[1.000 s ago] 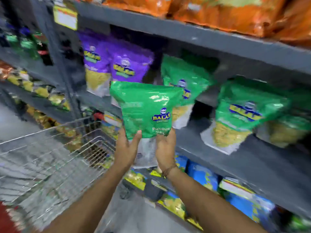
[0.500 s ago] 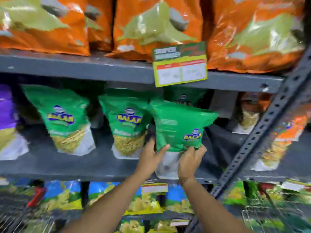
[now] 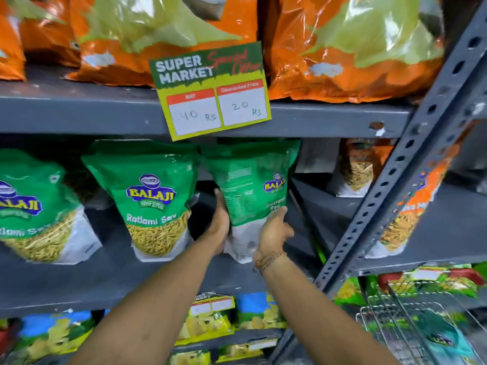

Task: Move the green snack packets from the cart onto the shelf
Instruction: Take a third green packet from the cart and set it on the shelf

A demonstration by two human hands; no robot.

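Note:
I hold a green snack packet (image 3: 250,191) upright on the grey middle shelf (image 3: 105,280), its top tucked under the shelf above. My left hand (image 3: 220,222) grips its left side and my right hand (image 3: 274,233) cups its lower right corner. Two more green packets stand to its left: one (image 3: 152,196) right beside it and another (image 3: 31,206) at the frame's left edge. The wire cart (image 3: 411,327) shows at the bottom right with a green packet (image 3: 442,338) blurred inside.
Large orange bags (image 3: 163,35) fill the top shelf, with a yellow-green price tag (image 3: 213,93) hanging from its edge. A perforated grey upright (image 3: 395,175) slants on the right, orange packets (image 3: 411,212) beyond it. Blue and yellow packets (image 3: 210,320) sit below.
Both hands have pushed the green packet deeper onto the middle shelf and stood it more upright. The view has moved closer to the shelf, and the cart now shows at the bottom right.

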